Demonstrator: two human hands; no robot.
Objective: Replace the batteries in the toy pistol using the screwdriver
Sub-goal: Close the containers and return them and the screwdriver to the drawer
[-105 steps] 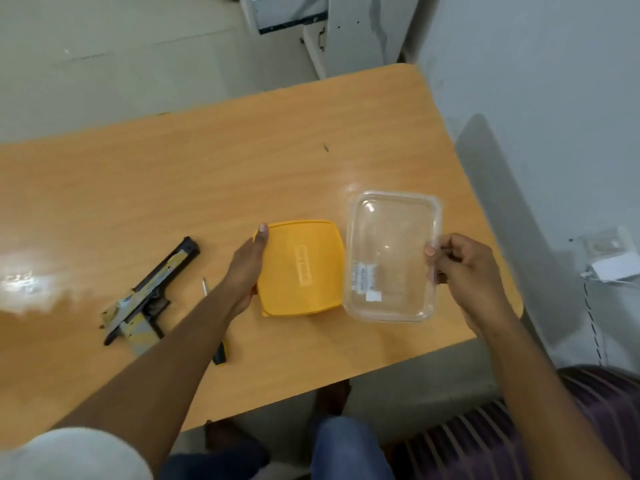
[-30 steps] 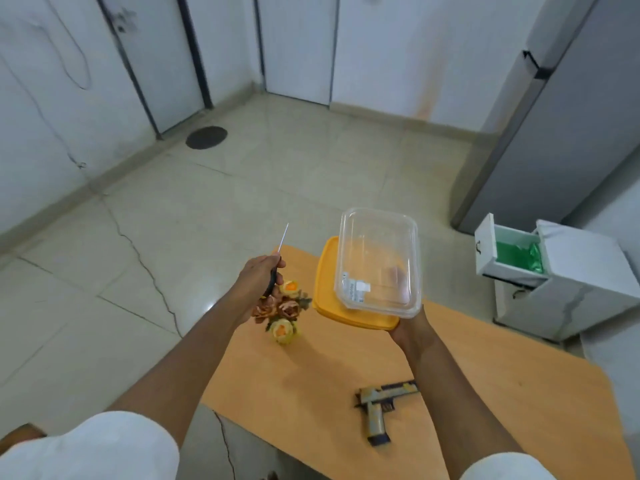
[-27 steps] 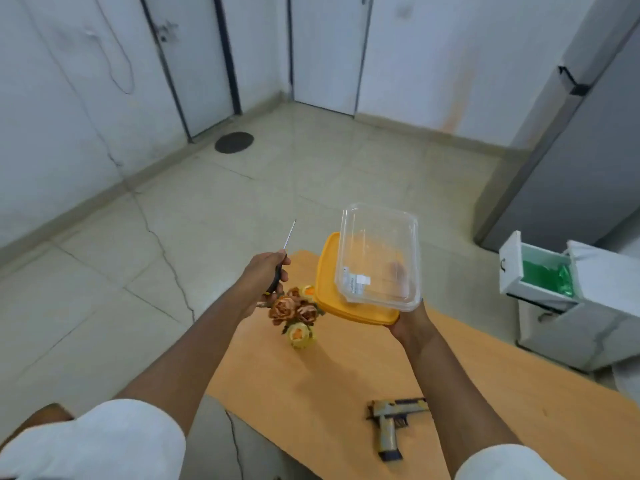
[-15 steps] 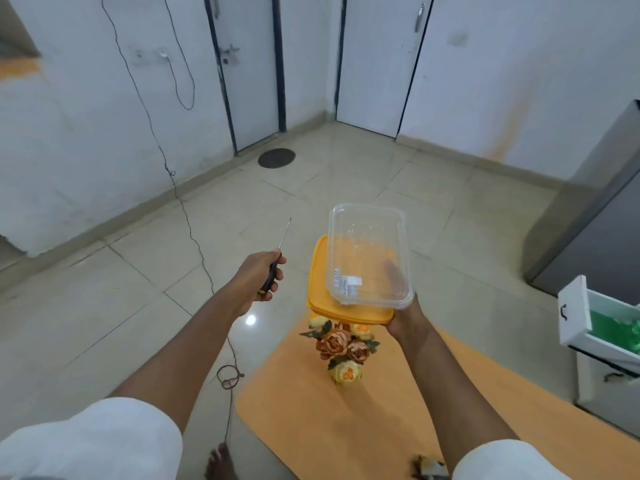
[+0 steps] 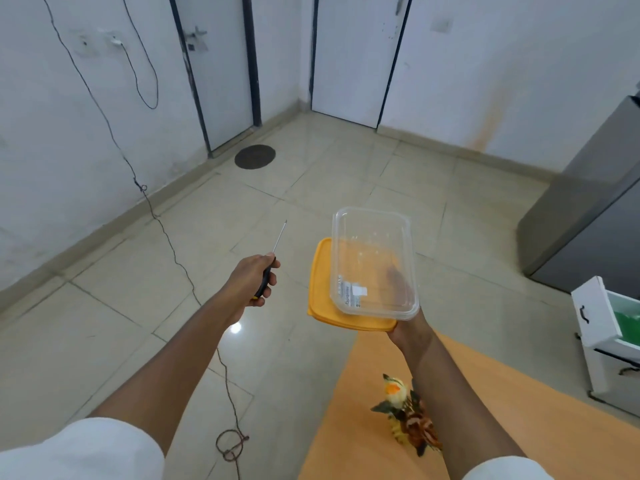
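Observation:
My left hand (image 5: 252, 282) is closed around the black handle of a screwdriver (image 5: 270, 264), whose thin metal shaft points up and away over the floor. My right hand (image 5: 406, 327) holds a clear plastic container (image 5: 374, 261) stacked on its yellow lid (image 5: 323, 292) from underneath, lifted above the table's far corner. The container looks empty apart from a white label. The toy pistol is out of view.
The orange table (image 5: 363, 438) fills the lower right, with a small bunch of artificial flowers (image 5: 407, 415) beside my right forearm. A thin cable (image 5: 194, 296) trails across the tiled floor. A white cabinet with an open drawer (image 5: 609, 341) and a grey unit (image 5: 595, 209) stand at right.
The view has swung left and away from the table; the pistol has dropped out of view. Both hands keep the screwdriver and the container with lid, held out over the floor.

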